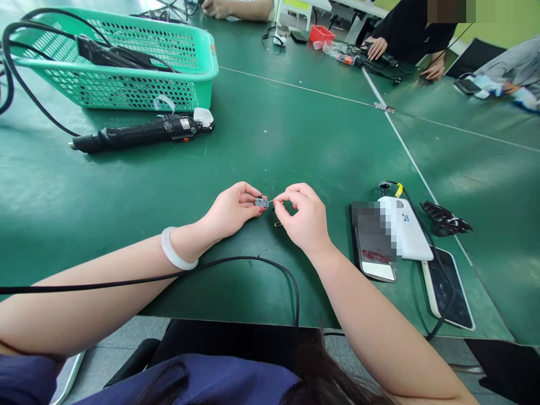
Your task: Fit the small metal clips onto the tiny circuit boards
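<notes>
Near the middle of the green table [253, 152], my left hand [231, 209] pinches a small grey block [261, 202] with fine markings between thumb and fingers. To its right, my right hand [304, 216] is closed in a pinch on a thin light-coloured pin [271, 201], which points at the block's right end. Whether the pin touches the block is too small to tell. Just below the right fingertips lies a tiny metal piece [278, 224] on the table. A white bangle [177, 249] circles my left wrist.
A black electric screwdriver [139, 133] lies before a green basket [202, 84] of cabled tools. Phones [449, 287] and a white device [407, 228] sit right, beside a black hair clip [446, 218]. A black cable [236, 259] crosses in front. Co-workers' hands [375, 48] rest across the table.
</notes>
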{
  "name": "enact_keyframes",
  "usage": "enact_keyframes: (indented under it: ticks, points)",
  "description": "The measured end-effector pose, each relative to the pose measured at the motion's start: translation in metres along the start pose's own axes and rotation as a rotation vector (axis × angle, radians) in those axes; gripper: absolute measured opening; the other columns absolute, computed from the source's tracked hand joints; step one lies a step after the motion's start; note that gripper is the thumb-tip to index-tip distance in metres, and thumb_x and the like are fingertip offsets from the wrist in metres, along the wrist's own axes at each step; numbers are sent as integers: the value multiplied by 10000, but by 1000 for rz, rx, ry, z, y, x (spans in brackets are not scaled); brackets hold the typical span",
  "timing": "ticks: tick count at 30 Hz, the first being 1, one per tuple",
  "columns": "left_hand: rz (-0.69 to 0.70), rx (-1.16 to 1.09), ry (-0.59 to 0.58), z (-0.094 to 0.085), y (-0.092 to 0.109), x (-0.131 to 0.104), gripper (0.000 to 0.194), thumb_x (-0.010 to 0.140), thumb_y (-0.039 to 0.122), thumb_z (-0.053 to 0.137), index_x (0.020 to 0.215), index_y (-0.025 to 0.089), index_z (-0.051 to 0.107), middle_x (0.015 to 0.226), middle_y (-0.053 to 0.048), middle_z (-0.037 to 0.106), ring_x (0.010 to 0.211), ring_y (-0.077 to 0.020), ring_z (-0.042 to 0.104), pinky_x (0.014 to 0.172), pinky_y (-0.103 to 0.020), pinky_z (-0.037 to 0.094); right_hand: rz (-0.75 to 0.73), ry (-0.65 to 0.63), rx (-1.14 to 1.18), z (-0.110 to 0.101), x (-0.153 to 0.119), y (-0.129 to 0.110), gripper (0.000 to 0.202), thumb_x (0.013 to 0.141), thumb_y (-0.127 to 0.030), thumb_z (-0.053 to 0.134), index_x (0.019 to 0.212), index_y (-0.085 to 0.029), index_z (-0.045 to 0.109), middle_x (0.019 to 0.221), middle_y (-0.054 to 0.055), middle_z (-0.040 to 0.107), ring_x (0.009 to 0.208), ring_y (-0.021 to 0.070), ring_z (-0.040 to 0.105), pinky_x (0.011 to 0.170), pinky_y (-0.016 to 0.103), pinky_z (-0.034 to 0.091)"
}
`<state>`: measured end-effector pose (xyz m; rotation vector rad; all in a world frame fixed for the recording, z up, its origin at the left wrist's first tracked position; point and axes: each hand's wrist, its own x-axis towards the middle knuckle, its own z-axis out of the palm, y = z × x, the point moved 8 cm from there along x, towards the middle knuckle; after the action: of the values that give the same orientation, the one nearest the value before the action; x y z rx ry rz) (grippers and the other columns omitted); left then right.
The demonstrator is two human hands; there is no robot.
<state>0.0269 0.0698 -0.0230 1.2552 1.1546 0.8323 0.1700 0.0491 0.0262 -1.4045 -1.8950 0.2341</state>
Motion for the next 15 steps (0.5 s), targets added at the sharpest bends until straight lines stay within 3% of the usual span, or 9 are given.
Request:
enact_keyframes:
  ticks: [8,15]
  points:
    - [13,-81,-55,7,7,-3,263,687,210,733,837,157,524,953,-68,711,830,-142,673,822,-326,516,15,7,87,3,-4,-12,126,799,-223,583,688,-218,642,795,24,605,743,153,568,648,290,472]
    - [-40,-202,-26,3,-1,1,259,683,123,714,857,144,524,946,-78,718,850,-147,667,827,-335,497,145,3,39,-3,0,23,162,834,-239,566,823,-214,726,865,43,633,747,159,583,656,311,475]
